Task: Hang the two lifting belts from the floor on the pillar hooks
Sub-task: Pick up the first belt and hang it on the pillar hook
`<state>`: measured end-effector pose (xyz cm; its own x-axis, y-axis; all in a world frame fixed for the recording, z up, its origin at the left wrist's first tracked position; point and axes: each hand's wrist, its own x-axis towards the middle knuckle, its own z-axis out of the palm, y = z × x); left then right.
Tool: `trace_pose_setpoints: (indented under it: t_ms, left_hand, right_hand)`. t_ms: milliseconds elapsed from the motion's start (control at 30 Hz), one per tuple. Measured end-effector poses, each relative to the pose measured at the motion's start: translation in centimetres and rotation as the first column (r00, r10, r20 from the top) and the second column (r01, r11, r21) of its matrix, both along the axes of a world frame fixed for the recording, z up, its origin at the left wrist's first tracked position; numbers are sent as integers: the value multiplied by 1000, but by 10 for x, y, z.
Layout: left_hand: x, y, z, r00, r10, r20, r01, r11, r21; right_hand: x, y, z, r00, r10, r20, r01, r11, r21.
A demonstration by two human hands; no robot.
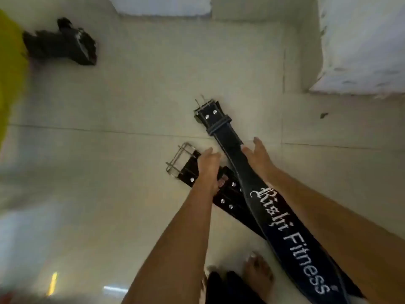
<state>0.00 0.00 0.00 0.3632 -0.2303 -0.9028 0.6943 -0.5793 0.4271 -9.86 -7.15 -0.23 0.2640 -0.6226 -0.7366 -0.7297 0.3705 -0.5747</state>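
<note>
Two black lifting belts lie crossed on the tiled floor. The upper belt [228, 132] carries white lettering and points its buckle end away from me. The lower belt [188, 170] has a large steel buckle at its left end and rivets along it. My left hand [208, 165] rests on the lower belt just behind the buckle, with its fingers curled around the belt's edge. Over the lettered belt my right hand [258, 156] is open with the fingers apart, its thumb at the belt's right edge. No hooks are in view.
A white pillar base [361, 40] stands at the right and another white block [162, 5] at the top. A black bundle [63, 42] lies on the floor at upper left, beside a yellow shape [8, 73]. My bare feet [258, 273] are near the belts' lower ends.
</note>
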Motion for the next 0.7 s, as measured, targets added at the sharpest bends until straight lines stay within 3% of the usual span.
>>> trace_pose_setpoints:
  t_ms: [67, 133, 200, 267, 367, 533, 700]
  left_hand:
    - [8, -21, -36, 998, 35, 57, -33, 999, -41]
    - [16, -38, -48, 990, 142, -19, -143, 985, -93]
    - [14, -38, -44, 971, 224, -84, -233, 965, -124]
    - [12, -33, -2, 975, 198, -102, -211, 967, -142]
    - [-12, -26, 101, 987, 77, -141, -100, 982, -159]
    - [-84, 1, 360, 963, -265, -45, 247, 938, -242]
    - [-148, 3, 586, 947, -287, 147, 322, 822, -470]
  right_hand:
    - [7, -8, -36, 999, -35, -2, 35, 996, 83]
    - [8, -16, -44, 994, -103, 35, 95, 977, 192]
    - [0, -16, -30, 989, -135, 55, 126, 981, 146]
    - [-5, -13, 14, 976, -210, 57, 202, 972, 120]
    - [-21, -11, 123, 920, -355, 166, 327, 929, 172]
    - [-90, 14, 382, 890, -373, 260, 340, 926, 165]
    - [-162, 50, 599, 789, -414, 454, 444, 895, 45]
